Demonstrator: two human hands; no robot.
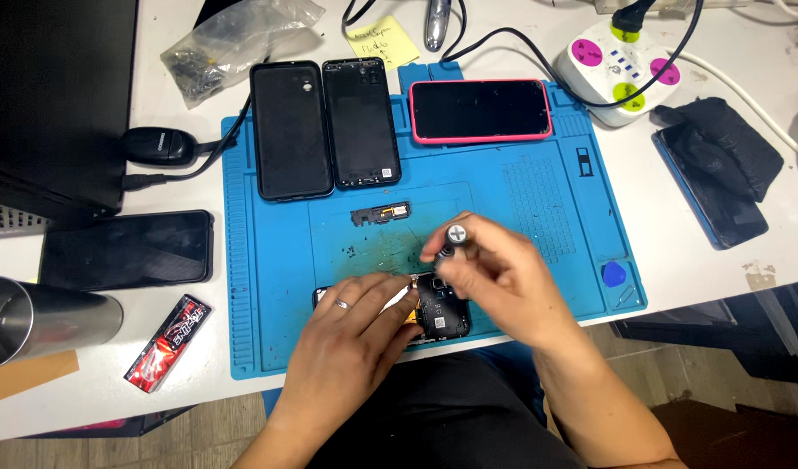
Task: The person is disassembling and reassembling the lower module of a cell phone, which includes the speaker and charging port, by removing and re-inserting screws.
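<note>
At the lower centre of the frame the left hand (360, 317) lies flat, fingers spread, pinning the opened phone (438, 314) to the blue mat (268, 287) on the surface, so the right hand (494, 278), closed around a screwdriver (453, 239), holds it upright over the phone.

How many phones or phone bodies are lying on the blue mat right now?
4: two black ones side by side at the top left, a pink-cased one at the top middle, and an opened one under both hands. Others lie off the mat.
</note>
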